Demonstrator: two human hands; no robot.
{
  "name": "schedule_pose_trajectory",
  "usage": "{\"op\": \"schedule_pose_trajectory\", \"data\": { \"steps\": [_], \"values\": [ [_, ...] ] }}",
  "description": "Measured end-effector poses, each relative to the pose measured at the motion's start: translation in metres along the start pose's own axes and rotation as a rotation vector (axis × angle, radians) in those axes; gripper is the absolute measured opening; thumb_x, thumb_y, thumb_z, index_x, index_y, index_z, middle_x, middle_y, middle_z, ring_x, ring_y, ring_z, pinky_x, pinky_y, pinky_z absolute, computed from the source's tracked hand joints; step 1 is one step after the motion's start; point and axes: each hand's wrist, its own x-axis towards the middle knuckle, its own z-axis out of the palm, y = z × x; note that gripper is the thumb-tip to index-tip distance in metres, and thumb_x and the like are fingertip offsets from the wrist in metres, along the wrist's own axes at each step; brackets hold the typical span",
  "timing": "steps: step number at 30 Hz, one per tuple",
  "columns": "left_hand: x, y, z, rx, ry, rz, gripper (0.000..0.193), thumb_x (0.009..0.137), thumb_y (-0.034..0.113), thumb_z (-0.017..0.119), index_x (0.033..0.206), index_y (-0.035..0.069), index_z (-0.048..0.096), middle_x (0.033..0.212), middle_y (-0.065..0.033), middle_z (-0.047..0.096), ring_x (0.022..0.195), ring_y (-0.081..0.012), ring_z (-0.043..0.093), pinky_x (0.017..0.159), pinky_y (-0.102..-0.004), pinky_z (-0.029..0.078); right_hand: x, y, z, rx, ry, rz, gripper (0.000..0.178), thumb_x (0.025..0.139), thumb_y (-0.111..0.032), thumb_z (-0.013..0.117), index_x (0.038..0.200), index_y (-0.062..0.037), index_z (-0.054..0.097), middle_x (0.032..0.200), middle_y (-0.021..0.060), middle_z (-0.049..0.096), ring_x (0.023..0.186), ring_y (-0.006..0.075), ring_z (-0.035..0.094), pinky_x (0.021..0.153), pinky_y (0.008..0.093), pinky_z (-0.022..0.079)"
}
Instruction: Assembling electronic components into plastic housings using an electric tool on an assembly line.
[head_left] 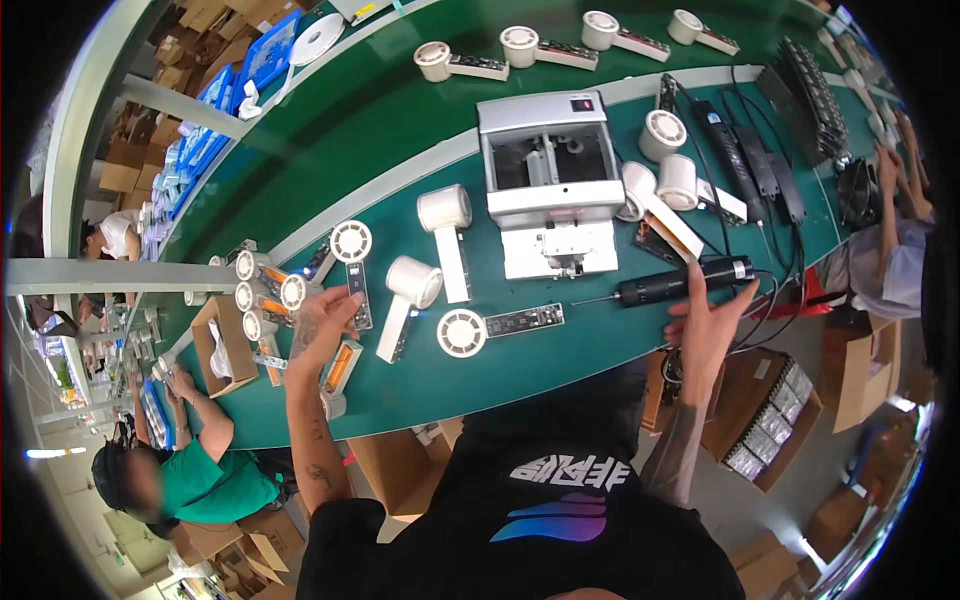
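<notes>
Head view: my left hand (322,322) pinches a white round-headed fan unit with a dark circuit strip (352,262) at the green bench's (560,355) left side. My right hand (708,322), fingers spread, touches the black electric screwdriver (683,283). Loose units lie about the grey press fixture (550,165); I judge plenty left.

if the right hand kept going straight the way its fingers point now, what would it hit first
Most likely the black electric screwdriver lying on the green bench: the right hand points up and away from the person, fingertips already at or over its barrel. Whether they touch it is unclear.
</notes>
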Motion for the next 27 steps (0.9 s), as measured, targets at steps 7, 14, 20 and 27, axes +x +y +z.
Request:
{"op": "schedule_pose_trajectory", "data": {
  "steps": [7,14,20,27],
  "values": [
    [-0.006,0.005,0.001,0.291,-0.061,0.115,0.033,0.095,0.025,0.061,0.094,-0.007,0.063,0.068,-0.0057,0.059,0.062,-0.0125,0.058,0.061,-0.0268,0.05,0.019,0.035,0.006,0.47,-0.019,-0.238,0.09,0.089,-0.015,0.071,0.154,-0.0003,0.011,0.092,0.0134,0.068,0.073,0.0173,0.067,0.058,0.0276,0.055],
    [-0.021,-0.006,-0.009,0.561,0.116,0.357,0.03,0.092,0.023,0.065,0.095,-0.007,0.069,0.069,-0.0103,0.064,0.059,-0.0152,0.058,0.058,-0.029,0.046,-0.01,-0.003,-0.055,1.026,0.052,-0.834,0.039,0.095,-0.014,0.058,0.128,0.0066,0.048,0.083,0.0126,0.065,0.067,0.0106,0.063,0.06,0.0222,0.054],
    [-0.027,-0.026,-0.006,0.327,0.136,0.419,0.023,0.089,0.015,0.069,0.102,-0.004,0.069,0.086,-0.0176,0.068,0.077,-0.0253,0.065,0.068,-0.0323,0.05,-0.047,-0.048,-0.068,1.168,-1.007,-0.299,0.053,0.103,-0.032,0.05,0.147,-0.0117,0.029,0.069,0.0051,0.047,0.041,0.0125,0.044,0.037,0.0262,0.04],
    [-0.077,0.057,0.102,0.607,0.141,1.26,0.04,0.074,0.017,0.079,0.112,0.01,0.069,0.123,-0.0092,0.063,0.112,-0.0295,0.06,0.089,-0.0426,0.049,-0.031,-0.096,-0.054,0.974,-0.858,-0.793,0.07,0.093,-0.07,0.041,0.125,-0.0079,0.042,0.06,0.0039,0.047,0.041,0.0149,0.047,0.038,0.0284,0.039]
  ]
}}
